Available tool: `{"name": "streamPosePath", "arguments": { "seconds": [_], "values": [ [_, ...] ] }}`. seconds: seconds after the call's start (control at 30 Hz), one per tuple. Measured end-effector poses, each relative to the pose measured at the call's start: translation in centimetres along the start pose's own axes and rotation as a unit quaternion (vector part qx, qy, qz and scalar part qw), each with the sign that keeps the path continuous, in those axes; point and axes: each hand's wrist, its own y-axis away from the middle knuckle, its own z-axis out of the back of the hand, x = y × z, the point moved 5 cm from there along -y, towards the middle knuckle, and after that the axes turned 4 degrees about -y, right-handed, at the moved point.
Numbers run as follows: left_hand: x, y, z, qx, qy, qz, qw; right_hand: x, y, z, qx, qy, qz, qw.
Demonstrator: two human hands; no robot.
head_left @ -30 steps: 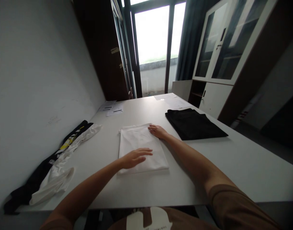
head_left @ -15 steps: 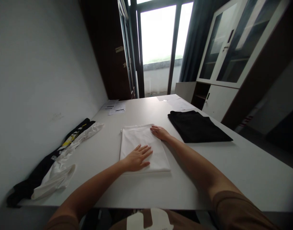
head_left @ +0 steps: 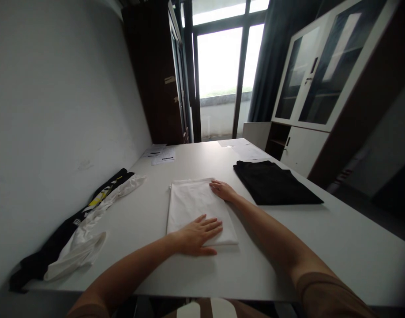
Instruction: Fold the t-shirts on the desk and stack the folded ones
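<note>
A white garment (head_left: 192,201), folded into a flat rectangle, lies on the white table in front of me. My left hand (head_left: 198,235) rests flat across its near part, fingers stretched toward the right and the thumb by the near edge. At the far right corner of the fold, my right hand (head_left: 223,191) lies with fingers extended on the cloth. Neither hand grips anything. What kind of garment it is cannot be seen from the fold.
Black folded cloth (head_left: 275,183) lies to the right on the table (head_left: 255,276). Along the left wall are a crumpled white cloth (head_left: 80,251) and a black cloth with yellow marks (head_left: 57,240). Papers (head_left: 163,154) lie at the far end. A glass-door cabinet (head_left: 308,84) stands right.
My left hand has slid nearer to me and a little right over the white cloth, toward its near edge. My right hand stays at the far right corner. The view has tilted slightly upward.
</note>
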Motion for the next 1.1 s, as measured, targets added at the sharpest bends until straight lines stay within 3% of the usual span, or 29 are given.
{"name": "streamPosePath", "arguments": {
  "seconds": [0.17, 0.4, 0.67, 0.97, 1.1],
  "values": [
    [0.9, -0.2, -0.1, -0.013, 0.0, -0.006, 1.0, 0.1, 0.0, 0.1, 0.005, -0.002, -0.008, 1.0],
    [5.7, 0.6, -0.4, -0.053, -0.035, 0.102, 0.993, -0.3, 0.0, 0.0, -0.007, -0.008, -0.015, 1.0],
    [10.4, 2.0, -0.6, -0.066, -0.059, 0.17, 0.982, -0.2, -0.1, 0.1, -0.007, -0.006, -0.018, 1.0],
    [16.2, 4.5, -1.3, -0.05, -0.076, 0.301, 0.949, -0.3, -0.1, 0.1, -0.003, 0.002, -0.015, 1.0],
    [19.7, 6.4, -1.2, -0.064, -0.084, 0.422, 0.901, 0.5, 0.2, 0.6, 0.002, 0.011, -0.011, 1.0]
  ]
}}
